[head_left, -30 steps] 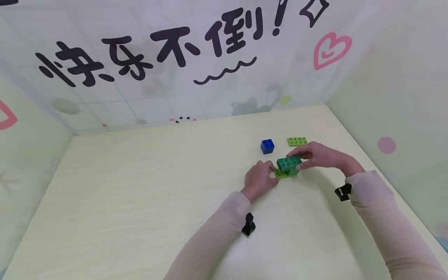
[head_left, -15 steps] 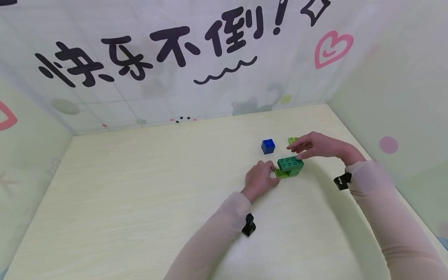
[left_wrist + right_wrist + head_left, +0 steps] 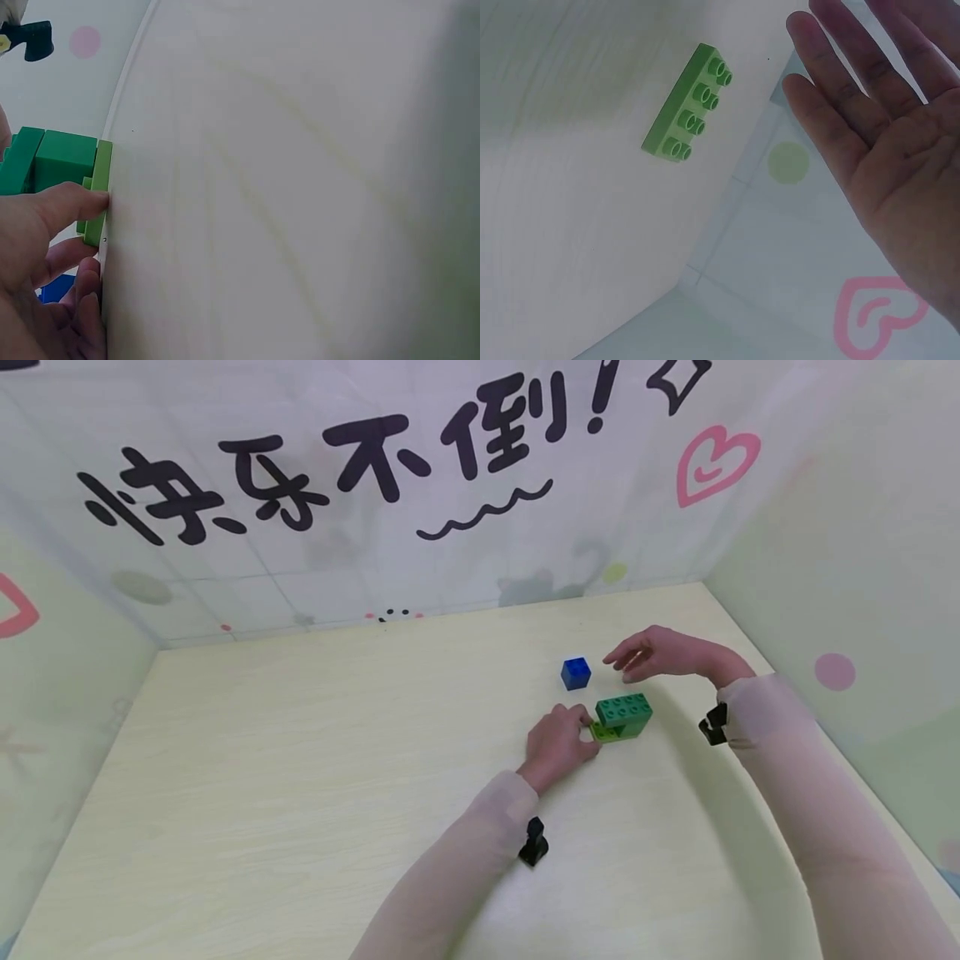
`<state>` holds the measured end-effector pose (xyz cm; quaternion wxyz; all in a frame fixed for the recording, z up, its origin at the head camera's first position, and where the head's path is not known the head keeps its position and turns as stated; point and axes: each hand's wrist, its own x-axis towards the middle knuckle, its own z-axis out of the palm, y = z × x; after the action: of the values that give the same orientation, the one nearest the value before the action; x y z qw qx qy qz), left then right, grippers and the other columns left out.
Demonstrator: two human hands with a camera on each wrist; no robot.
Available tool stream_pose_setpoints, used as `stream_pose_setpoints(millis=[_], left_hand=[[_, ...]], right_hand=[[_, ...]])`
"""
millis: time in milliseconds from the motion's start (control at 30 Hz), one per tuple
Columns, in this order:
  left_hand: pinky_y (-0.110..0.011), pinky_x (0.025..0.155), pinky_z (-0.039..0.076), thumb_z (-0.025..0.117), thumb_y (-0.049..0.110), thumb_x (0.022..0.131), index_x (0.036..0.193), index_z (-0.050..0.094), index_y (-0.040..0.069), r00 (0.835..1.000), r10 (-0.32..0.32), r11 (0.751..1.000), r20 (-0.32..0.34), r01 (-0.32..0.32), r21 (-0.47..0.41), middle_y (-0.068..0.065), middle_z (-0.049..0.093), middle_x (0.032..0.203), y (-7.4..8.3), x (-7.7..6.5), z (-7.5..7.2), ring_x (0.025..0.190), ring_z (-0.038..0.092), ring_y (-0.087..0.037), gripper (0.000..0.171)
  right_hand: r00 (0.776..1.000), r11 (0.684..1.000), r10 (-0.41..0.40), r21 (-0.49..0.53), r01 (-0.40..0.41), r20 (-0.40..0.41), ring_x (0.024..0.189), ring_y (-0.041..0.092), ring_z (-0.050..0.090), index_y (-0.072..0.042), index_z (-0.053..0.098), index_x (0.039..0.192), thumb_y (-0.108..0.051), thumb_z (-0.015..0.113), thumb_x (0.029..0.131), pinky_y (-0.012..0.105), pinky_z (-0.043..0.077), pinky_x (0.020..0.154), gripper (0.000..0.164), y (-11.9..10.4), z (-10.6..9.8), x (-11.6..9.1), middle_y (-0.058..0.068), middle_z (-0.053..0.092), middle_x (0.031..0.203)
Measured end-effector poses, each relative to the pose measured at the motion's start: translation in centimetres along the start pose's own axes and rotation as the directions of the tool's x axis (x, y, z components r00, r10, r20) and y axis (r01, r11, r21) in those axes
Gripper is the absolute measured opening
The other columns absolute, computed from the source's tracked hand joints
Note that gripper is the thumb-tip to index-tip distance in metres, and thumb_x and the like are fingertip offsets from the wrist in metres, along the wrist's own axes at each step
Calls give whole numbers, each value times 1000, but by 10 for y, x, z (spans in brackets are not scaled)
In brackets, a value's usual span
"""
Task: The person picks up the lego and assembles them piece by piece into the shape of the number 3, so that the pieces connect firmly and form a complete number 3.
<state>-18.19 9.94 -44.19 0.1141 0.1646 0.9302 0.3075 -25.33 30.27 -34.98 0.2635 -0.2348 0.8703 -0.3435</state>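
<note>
My left hand (image 3: pixel 553 747) pinches the end of a light green building plate (image 3: pixel 603 732) between thumb and finger. A green brick (image 3: pixel 635 727) stands on that plate's right part, and a dark green eight-stud brick (image 3: pixel 624 709) tops the stack, jutting left over the plate. The left wrist view shows the thumb on the plate's edge (image 3: pixel 103 161). Relaxed and holding nothing, my right hand (image 3: pixel 663 653) hovers behind the stack. It covers a second light green plate in the head view; the right wrist view shows this plate (image 3: pixel 682 105) lying studs up.
A small blue brick (image 3: pixel 575 674) sits on the table behind my left hand, left of the right fingertips. The pale wooden table (image 3: pixel 300 777) is bounded by a printed back wall (image 3: pixel 337 577) and a right side wall (image 3: pixel 870 610).
My right hand has let go of the dark green brick and moved up and back, over the second light green plate. The left hand keeps its pinch in the same place.
</note>
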Motion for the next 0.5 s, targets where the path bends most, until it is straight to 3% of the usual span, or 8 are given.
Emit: stream_pose_setpoints(millis=[500], left_hand=[[-21,52,35,72,29,78,108,63,15,1000,8,1000,13,-8,11,4,47,79,-1,2,-1,66,45,-11,34]], right_hand=[[999,999,50,-1,-50,4,110,37,52,5,53,123,-5,64,85,39,46,85,41,-3,-6,31,25,53,121]])
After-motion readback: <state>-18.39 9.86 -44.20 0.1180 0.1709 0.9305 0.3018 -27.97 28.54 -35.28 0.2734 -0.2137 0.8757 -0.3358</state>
